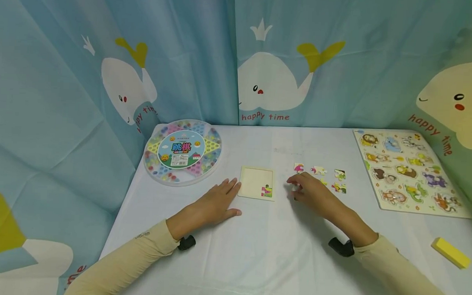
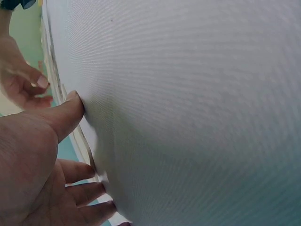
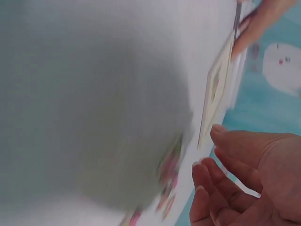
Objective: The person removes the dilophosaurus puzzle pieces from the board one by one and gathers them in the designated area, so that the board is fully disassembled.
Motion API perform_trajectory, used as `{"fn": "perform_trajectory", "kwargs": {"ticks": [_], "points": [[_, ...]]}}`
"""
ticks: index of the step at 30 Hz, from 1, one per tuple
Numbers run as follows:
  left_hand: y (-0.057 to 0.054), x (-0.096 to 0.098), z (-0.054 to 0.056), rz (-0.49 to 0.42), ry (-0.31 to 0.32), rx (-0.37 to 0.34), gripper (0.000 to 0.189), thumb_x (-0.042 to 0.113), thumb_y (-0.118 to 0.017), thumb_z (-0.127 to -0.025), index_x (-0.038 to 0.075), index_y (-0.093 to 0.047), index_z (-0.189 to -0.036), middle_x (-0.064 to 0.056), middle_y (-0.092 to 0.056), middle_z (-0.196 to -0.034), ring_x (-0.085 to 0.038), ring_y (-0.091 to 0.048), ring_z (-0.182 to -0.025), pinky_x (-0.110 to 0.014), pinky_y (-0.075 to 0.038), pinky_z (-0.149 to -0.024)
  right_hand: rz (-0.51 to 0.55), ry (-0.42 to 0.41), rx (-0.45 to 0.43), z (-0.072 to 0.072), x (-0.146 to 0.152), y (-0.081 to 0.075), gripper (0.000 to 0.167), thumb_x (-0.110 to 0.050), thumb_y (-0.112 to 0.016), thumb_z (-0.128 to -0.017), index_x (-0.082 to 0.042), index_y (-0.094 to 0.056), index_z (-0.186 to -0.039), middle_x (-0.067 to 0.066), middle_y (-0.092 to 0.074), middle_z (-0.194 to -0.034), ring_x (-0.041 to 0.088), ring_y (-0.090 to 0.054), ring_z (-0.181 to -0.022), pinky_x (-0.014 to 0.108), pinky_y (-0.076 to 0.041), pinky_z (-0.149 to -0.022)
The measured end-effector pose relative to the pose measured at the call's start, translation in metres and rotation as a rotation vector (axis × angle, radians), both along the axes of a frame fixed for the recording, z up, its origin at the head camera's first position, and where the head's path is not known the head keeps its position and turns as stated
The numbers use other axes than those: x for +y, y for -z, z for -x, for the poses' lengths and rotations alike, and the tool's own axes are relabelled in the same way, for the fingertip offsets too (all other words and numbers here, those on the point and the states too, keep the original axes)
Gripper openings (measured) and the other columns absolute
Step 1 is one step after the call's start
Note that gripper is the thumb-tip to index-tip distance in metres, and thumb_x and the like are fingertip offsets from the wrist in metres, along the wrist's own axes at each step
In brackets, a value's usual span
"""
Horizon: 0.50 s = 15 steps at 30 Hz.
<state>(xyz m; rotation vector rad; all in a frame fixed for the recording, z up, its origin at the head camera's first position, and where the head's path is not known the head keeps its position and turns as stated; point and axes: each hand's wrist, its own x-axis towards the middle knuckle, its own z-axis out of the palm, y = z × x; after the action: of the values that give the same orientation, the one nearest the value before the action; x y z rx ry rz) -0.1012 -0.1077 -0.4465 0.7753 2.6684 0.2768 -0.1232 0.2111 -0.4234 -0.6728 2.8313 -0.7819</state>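
Observation:
A small square puzzle tray [image 1: 253,180] lies flat on the white table, with a joined colourful piece or pieces [image 1: 267,191] in its near right corner. My left hand [image 1: 214,203] rests on the table with spread fingers, their tips touching the tray's left edge. To the right of the tray my right hand [image 1: 314,194] hovers with loosely bent fingers; the right wrist view shows its thumb and fingers apart and nothing between them. Several loose jigsaw pieces [image 1: 339,188] lie beyond and beside this hand, which partly hides some of them.
A round Chinese checkers set [image 1: 208,172] sits at the back left. An animal peg puzzle board [image 1: 387,170] lies at the back right, and a yellow block [image 1: 451,252] nearer on the right. Patterned blue curtains [image 1: 199,68] border the table's back and left.

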Motion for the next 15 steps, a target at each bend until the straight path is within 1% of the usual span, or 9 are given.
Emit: {"fn": "perform_trajectory", "kwargs": {"ticks": [3,6,9,15], "points": [[0.000,0.000,0.000,-0.003,-0.003,-0.002,0.086,0.054,-0.057,-0.106,0.005,-0.022,-0.168,-0.014,-0.018,-0.176,-0.036,-0.018,-0.162,-0.056,-0.027,-0.127,0.006,-0.049,0.042,0.001,-0.018,0.006,0.036,0.004,-0.078,-0.092,0.004,-0.067,-0.126,0.018,-0.068,-0.118,0.032,-0.066,-0.103,0.049,-0.058,-0.093],[0.000,0.000,0.000,-0.004,-0.004,0.000,0.086,0.054,-0.057,-0.106,0.005,-0.023,-0.168,-0.014,-0.018,-0.176,-0.037,-0.018,-0.162,-0.056,-0.027,-0.127,0.010,-0.085,0.072,0.002,-0.034,0.012,0.037,0.001,-0.079,-0.092,0.003,-0.066,-0.127,0.018,-0.068,-0.122,0.033,-0.067,-0.109,0.050,-0.058,-0.096],[0.000,0.000,0.000,-0.002,-0.002,0.001,0.086,0.054,-0.057,-0.106,0.005,-0.022,-0.168,-0.014,-0.018,-0.176,-0.036,-0.018,-0.162,-0.056,-0.027,-0.127,0.007,-0.091,0.066,0.003,-0.046,0.017,0.038,-0.002,-0.079,-0.093,0.003,-0.066,-0.128,0.019,-0.068,-0.123,0.034,-0.066,-0.112,0.051,-0.057,-0.098],[0.002,0.000,0.001,-0.002,0.000,-0.005,0.087,0.054,-0.056,-0.106,0.006,-0.020,-0.169,-0.013,-0.017,-0.176,-0.035,-0.017,-0.163,-0.055,-0.026,-0.128,-0.027,-0.086,0.068,0.002,-0.058,0.021,0.032,-0.002,-0.078,-0.094,0.001,-0.069,-0.124,0.015,-0.069,-0.118,0.031,-0.065,-0.109,0.048,-0.056,-0.096]]}}
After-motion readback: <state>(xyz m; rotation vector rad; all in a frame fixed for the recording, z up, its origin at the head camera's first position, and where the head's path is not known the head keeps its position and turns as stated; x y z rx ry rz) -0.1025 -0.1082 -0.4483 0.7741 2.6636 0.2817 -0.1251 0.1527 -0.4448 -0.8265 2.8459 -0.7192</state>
